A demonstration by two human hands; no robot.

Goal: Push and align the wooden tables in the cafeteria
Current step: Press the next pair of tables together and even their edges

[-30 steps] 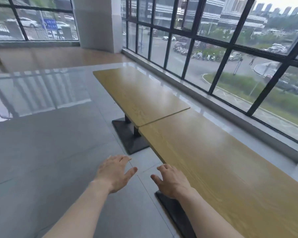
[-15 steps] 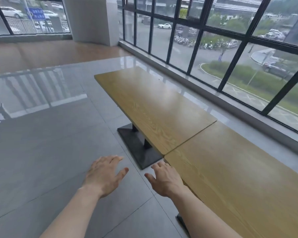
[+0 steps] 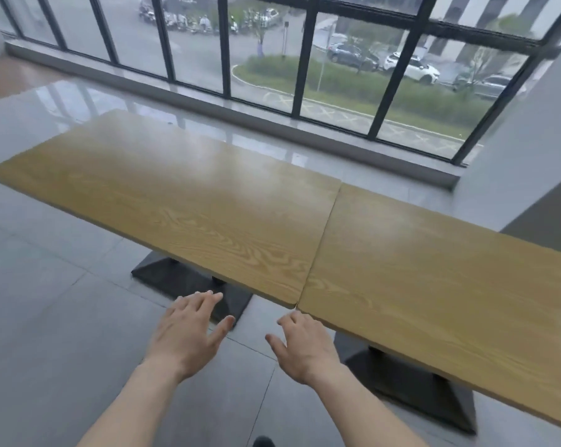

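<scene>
Two long wooden tables stand end to end across the view, their short ends touching along a thin seam. The left table [image 3: 176, 195] and the right table [image 3: 434, 279] line up closely at the near edge. My left hand [image 3: 189, 337] hovers with fingers spread just short of the left table's near edge, holding nothing. My right hand [image 3: 305, 346] is open too, its fingertips close to the near corner of the right table by the seam; contact is unclear.
Each table rests on a black pedestal base, one under the left table [image 3: 189, 279] and one under the right [image 3: 411, 391]. A wall of windows [image 3: 272, 59] with a low sill runs behind them. A grey pillar [image 3: 531, 175] stands at the right. The tiled floor [image 3: 47, 317] is glossy.
The view has swung right, so the tables now lie across the frame instead of running away from me. Both hands stay open and have come nearer the seam at the near edge.
</scene>
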